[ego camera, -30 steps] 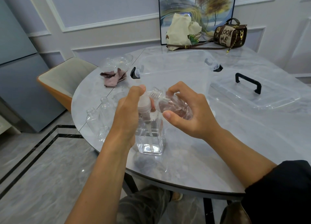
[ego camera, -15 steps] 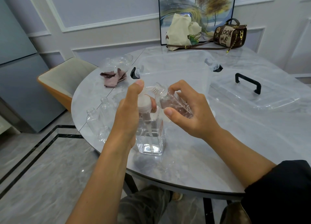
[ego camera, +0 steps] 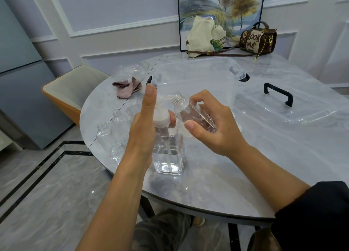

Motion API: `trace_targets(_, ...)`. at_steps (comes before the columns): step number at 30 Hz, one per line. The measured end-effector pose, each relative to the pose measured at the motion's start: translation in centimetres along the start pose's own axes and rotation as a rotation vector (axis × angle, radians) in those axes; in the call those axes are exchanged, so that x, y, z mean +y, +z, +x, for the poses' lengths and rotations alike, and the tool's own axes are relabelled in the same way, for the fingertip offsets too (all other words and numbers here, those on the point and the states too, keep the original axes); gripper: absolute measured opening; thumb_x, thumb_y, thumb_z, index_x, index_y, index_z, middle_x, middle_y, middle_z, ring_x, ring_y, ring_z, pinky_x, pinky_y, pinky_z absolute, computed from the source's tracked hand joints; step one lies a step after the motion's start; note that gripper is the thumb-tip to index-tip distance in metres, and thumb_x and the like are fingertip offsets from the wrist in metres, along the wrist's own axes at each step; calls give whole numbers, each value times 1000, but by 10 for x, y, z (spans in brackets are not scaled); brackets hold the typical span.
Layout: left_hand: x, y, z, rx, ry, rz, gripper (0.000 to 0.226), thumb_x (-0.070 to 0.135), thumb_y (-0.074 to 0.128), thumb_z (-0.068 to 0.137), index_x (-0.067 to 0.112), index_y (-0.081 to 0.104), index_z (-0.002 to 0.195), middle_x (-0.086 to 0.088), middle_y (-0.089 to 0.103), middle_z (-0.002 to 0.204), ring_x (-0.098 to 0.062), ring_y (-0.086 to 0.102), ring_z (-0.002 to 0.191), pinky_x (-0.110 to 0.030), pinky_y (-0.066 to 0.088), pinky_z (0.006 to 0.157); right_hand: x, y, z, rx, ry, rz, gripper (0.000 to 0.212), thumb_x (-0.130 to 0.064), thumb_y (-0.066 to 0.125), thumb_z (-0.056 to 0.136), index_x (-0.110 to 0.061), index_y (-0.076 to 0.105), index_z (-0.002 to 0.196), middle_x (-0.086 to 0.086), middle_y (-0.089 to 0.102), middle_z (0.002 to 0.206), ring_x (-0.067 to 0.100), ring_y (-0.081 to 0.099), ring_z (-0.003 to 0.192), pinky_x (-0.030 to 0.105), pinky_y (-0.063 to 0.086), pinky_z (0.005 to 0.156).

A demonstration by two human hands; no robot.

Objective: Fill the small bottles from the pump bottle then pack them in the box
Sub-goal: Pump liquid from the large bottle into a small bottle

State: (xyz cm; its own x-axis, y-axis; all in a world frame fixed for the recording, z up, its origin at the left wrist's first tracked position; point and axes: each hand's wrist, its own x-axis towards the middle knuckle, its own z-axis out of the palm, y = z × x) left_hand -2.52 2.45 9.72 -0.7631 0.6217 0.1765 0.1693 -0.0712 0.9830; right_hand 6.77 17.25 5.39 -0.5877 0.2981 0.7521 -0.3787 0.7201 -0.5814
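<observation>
A clear square pump bottle, part full of clear liquid, stands near the table's front edge. My left hand holds its neck, thumb behind the white collar, index finger stretched up over the pump head. My right hand grips a small clear bottle, tilted with its threaded mouth up against the pump spout. Several empty small bottles stand left of my left hand. The clear box sits open behind the hands.
The box's clear lid with a black handle lies at right. A pink cloth and a clear plastic piece lie at back left. A cream tote and a brown handbag stand at the far edge. A chair is left.
My left index finger has lifted from its pressed-down position and the pump head has risen. The small bottle's mouth has followed the spout slightly upward.
</observation>
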Motion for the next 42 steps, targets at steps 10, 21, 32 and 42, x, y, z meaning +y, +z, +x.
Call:
trace_targets(10,-4,-2,5,-5,-7,39,82,80,44,81,2,68,73,-20,70,81,-27,62,78,-51,49,91,-1,-1,0,-23,-2,13,33,-40,66,90,-15,51,104,-18,52,66,8,51,55,9,33,59)
trace_targets(21,0,-3,5,12,-51,31,49,46,51,96,23,73,59,-14,66,72,-23,60,66,-39,48,69,1,-2,-1,-50,-5,-28,41,-39,68,87,-4,57,103,-5,56,71,10,49,54,14,36,58)
trace_targets(32,-1,-2,4,1,-22,58,70,72,42,87,11,72,71,-17,75,86,-24,65,77,-48,51,89,1,-1,0,-17,-2,12,38,-39,66,90,-7,54,105,-17,52,68,8,51,55,11,35,59)
trace_targets(42,1,1,-1,8,20,18,81,88,28,85,24,73,65,-11,70,74,-26,65,77,-58,52,100,0,0,1,-3,5,10,43,-43,65,90,-5,54,106,-6,55,68,11,50,54,15,37,57)
